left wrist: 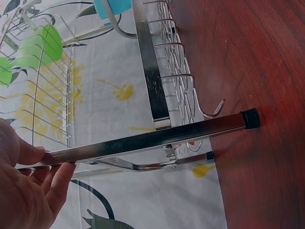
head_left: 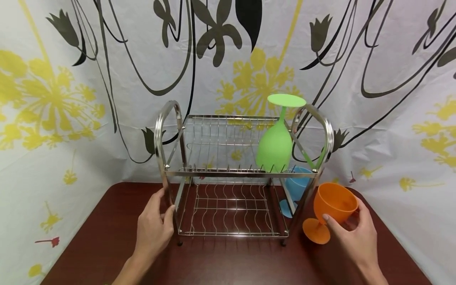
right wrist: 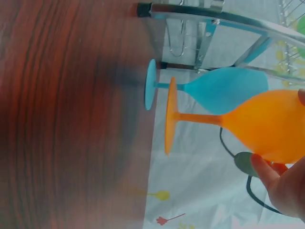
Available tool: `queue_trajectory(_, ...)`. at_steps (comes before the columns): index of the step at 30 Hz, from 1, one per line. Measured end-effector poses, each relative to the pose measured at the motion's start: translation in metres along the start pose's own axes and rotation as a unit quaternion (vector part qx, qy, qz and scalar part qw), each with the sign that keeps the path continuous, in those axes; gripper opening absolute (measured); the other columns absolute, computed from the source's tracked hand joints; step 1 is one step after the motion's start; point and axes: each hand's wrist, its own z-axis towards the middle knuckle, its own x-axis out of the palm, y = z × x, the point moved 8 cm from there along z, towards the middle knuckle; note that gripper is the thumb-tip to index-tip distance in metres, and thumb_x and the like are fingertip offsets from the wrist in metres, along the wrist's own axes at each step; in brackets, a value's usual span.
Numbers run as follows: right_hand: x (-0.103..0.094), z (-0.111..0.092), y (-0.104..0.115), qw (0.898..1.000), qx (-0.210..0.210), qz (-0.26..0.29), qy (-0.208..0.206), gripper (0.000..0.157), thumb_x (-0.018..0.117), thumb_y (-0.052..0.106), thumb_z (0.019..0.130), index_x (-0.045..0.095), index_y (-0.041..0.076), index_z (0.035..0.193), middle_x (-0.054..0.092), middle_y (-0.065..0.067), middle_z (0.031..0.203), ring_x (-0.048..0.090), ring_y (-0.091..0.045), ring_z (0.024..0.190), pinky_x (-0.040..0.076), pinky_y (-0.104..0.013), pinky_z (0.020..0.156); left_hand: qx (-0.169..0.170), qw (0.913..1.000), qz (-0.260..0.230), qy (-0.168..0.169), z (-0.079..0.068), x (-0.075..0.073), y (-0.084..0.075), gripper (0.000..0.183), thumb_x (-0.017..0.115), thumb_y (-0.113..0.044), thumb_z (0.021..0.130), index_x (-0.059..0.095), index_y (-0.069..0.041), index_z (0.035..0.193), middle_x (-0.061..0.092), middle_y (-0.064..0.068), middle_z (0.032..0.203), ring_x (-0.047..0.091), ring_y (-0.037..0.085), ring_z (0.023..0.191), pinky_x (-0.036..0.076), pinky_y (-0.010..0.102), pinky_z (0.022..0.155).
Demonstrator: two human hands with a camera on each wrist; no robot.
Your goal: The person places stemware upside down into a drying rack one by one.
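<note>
My right hand holds an orange plastic goblet by its bowl, thumb on the near side. The goblet leans a little, and its foot shows lifted off the tabletop in the right wrist view. At the left, my left hand grips the upright of a two-tier metal dish rack, thumb in front and fingers behind. A green goblet stands upside down on the upper tier at the right. Behind the rack's right side stands a blue goblet, upright and partly hidden in the head view.
The rack's lower tier is a wire grid with wavy bars. Everything stands on a dark red-brown wooden table. A white cloth with flower prints hangs behind and along both sides of it.
</note>
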Motion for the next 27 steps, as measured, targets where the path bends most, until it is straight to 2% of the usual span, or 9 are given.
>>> queue_trajectory(7,-0.002,-0.015,0.015,0.998,-0.038,0.045,-0.008,0.084,0.083,0.004,0.074,0.041,0.017,0.146,0.049,0.003,0.126,0.053,0.001,0.097,0.045,-0.001,0.077,-0.003,1.0,-0.003,0.003,0.0,0.001,0.001,0.048,0.069,0.012,0.08,0.054,0.005,0.126,0.064,0.016,0.106,0.07,0.024,0.076,0.052,0.009,0.06)
queue_trajectory(13,-0.005,-0.023,0.024,0.994,-0.081,0.068,-0.014,0.088,0.081,-0.009,0.068,0.044,0.013,0.145,0.05,0.004,0.126,0.056,-0.005,0.099,0.046,-0.002,0.079,0.0,0.9999,-0.009,0.004,0.002,0.001,0.0,0.047,0.069,0.012,0.081,0.055,0.004,0.126,0.064,0.014,0.105,0.07,0.022,0.075,0.052,0.01,0.06)
queue_trajectory(21,-0.008,-0.033,0.033,0.994,-0.087,0.064,-0.001,0.088,0.078,-0.015,0.069,0.041,0.011,0.146,0.051,0.002,0.126,0.057,-0.005,0.099,0.048,-0.005,0.08,-0.006,0.9999,-0.014,0.003,-0.001,0.001,0.002,0.047,0.069,0.012,0.08,0.055,0.005,0.125,0.064,0.014,0.104,0.07,0.023,0.076,0.052,0.009,0.06)
queue_trajectory(27,-0.01,-0.041,0.042,0.995,-0.087,0.056,0.009,0.089,0.079,-0.014,0.068,0.042,0.01,0.145,0.052,0.006,0.124,0.057,-0.003,0.097,0.047,-0.004,0.08,-0.006,0.9997,-0.024,0.0,-0.002,0.001,0.003,0.048,0.068,0.013,0.08,0.055,0.005,0.126,0.064,0.015,0.105,0.07,0.025,0.077,0.052,0.009,0.061)
